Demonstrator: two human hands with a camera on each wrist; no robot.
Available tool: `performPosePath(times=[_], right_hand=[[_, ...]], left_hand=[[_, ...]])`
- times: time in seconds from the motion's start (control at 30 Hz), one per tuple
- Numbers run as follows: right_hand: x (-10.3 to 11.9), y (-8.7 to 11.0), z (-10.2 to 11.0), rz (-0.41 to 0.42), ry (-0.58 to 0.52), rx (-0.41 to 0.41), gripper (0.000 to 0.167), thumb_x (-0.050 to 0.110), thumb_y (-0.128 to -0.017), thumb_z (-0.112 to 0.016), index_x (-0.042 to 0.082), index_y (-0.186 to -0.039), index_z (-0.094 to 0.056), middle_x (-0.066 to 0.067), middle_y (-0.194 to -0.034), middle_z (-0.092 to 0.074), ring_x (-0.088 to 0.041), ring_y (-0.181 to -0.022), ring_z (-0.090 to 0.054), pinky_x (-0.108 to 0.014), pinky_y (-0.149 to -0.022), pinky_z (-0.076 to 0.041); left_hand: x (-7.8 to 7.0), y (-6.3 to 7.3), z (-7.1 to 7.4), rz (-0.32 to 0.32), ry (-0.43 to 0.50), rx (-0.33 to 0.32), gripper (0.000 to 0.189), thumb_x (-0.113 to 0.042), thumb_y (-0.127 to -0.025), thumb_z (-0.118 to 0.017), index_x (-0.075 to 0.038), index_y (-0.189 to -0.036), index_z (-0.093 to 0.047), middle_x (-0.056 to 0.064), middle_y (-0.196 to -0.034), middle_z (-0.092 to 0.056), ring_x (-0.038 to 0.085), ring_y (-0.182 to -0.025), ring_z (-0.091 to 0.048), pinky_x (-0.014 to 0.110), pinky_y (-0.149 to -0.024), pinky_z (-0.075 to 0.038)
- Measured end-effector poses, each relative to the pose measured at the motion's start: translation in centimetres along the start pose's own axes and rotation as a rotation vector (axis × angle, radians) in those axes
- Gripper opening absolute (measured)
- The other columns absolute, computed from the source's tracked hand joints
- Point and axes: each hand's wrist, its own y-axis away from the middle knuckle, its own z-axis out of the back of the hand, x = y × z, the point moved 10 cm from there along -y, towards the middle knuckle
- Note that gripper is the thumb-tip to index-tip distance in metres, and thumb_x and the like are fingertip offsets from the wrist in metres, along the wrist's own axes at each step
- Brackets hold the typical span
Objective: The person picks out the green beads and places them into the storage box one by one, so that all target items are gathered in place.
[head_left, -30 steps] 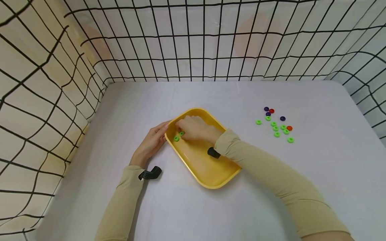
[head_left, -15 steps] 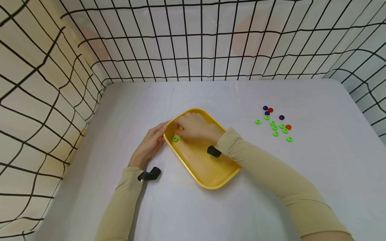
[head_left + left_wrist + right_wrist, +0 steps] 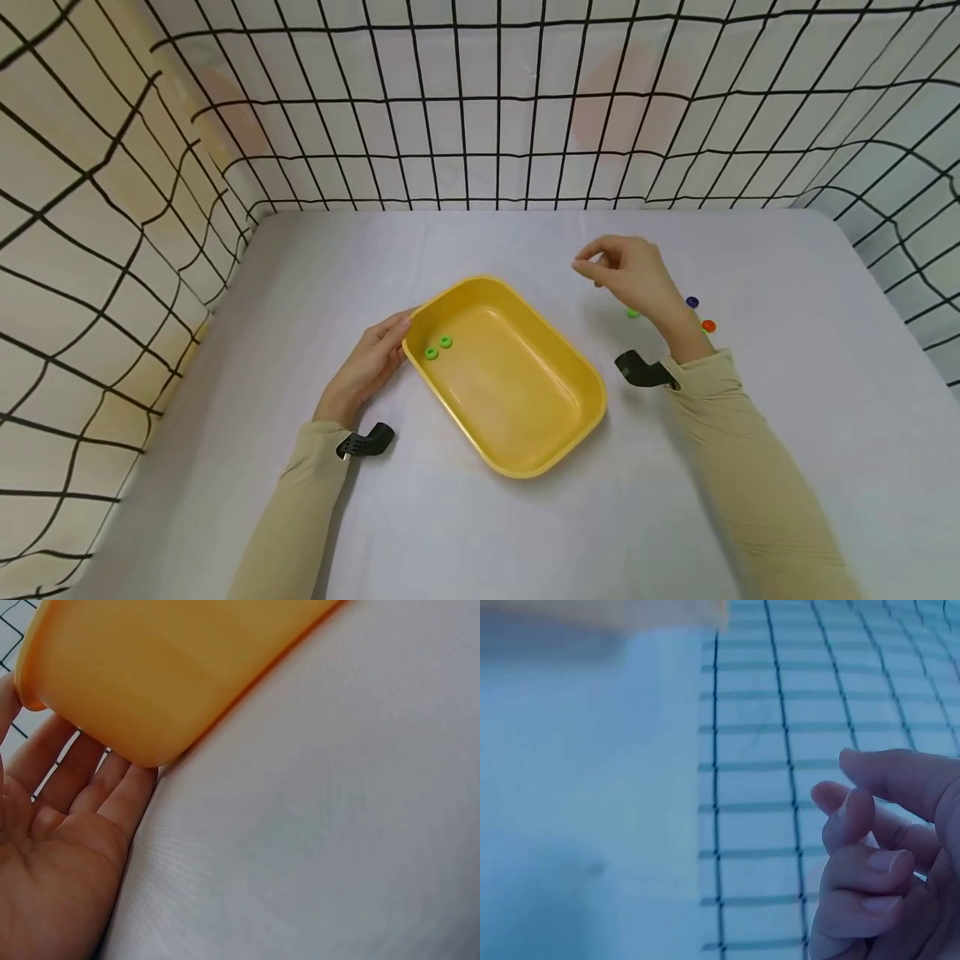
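In the head view a yellow tray [image 3: 525, 400] lies at a slant on the table, with two green rings [image 3: 438, 347] near its left end. My left hand [image 3: 366, 367] holds that end; the left wrist view has the thumb at the rim and the fingers [image 3: 82, 769] against the outer wall. Up and right of the tray, my right hand [image 3: 633, 275] hangs above the table. Its fingers [image 3: 862, 870] are loosely curled in the right wrist view, and nothing shows between them. That hand and forearm cover most of the scattered small pieces, leaving a dark blue one [image 3: 692, 302] visible.
An orange-red piece [image 3: 708, 326] lies right of my right wrist, and a bit of green [image 3: 633, 313] peeks out beneath the hand. Black wire mesh [image 3: 495, 100] stands along the back and both sides of the white table [image 3: 337, 258].
My right hand has come out of the tray and moved right, over by the scattered pieces. Both green rings now show in the tray. The left hand stays at the tray's end.
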Motion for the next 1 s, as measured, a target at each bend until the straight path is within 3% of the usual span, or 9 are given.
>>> performPosePath(times=[0.17,0.43,0.63,0.83,1.0], right_hand=[[-5.4,1.8,1.2,-0.106,0.031,-0.051,0.03,0.028,-0.096,-0.066,0.0,-0.108,-0.069,-0.01,-0.07,-0.062,-0.016,-0.059,-0.049,-0.026,-0.051,-0.037],[-10.1,3.7,1.4,-0.217,0.124,-0.104,0.029,0.027,-0.089,-0.071,0.001,-0.103,-0.07,-0.002,-0.071,-0.055,-0.017,-0.062,-0.047,-0.027,-0.051,-0.036],[-11.4,4.3,1.0,-0.303,0.166,-0.042,0.037,0.029,-0.086,-0.075,0.002,-0.109,-0.067,-0.003,-0.076,-0.053,-0.02,-0.066,-0.048,-0.028,-0.052,-0.036],[-12.1,4.6,0.7,-0.331,0.198,0.014,0.039,0.033,-0.084,-0.076,0.003,-0.107,-0.068,-0.008,-0.084,-0.056,-0.025,-0.074,-0.051,-0.027,-0.054,-0.038],[-12.4,4.5,0.8,-0.327,0.207,0.016,0.039,0.034,-0.084,-0.075,0.003,-0.107,-0.068,-0.008,-0.086,-0.058,-0.026,-0.076,-0.053,-0.027,-0.055,-0.039]], left_hand=[[0.2,0.3,0.0,0.017,-0.011,-0.008,0.055,-0.03,-0.107,-0.044,0.007,-0.147,-0.038,0.01,-0.141,-0.048,0.007,-0.116,-0.053,0.016,-0.099,-0.047],[0.0,0.2,-0.1,0.003,-0.015,-0.005,0.056,-0.03,-0.106,-0.046,0.009,-0.146,-0.038,0.006,-0.136,-0.052,0.007,-0.114,-0.054,0.017,-0.099,-0.047],[-0.1,0.4,0.1,0.005,-0.009,-0.014,0.056,-0.03,-0.106,-0.046,0.01,-0.145,-0.039,-0.002,-0.129,-0.056,0.007,-0.112,-0.054,0.017,-0.098,-0.048],[0.0,0.5,0.0,0.005,-0.016,0.003,0.058,-0.032,-0.106,-0.047,0.01,-0.145,-0.038,-0.002,-0.128,-0.056,0.007,-0.111,-0.054,0.017,-0.098,-0.048],[0.0,0.4,-0.1,0.001,0.0,0.003,0.058,-0.031,-0.106,-0.047,0.011,-0.144,-0.038,-0.002,-0.127,-0.056,0.008,-0.11,-0.054,0.017,-0.097,-0.048]])
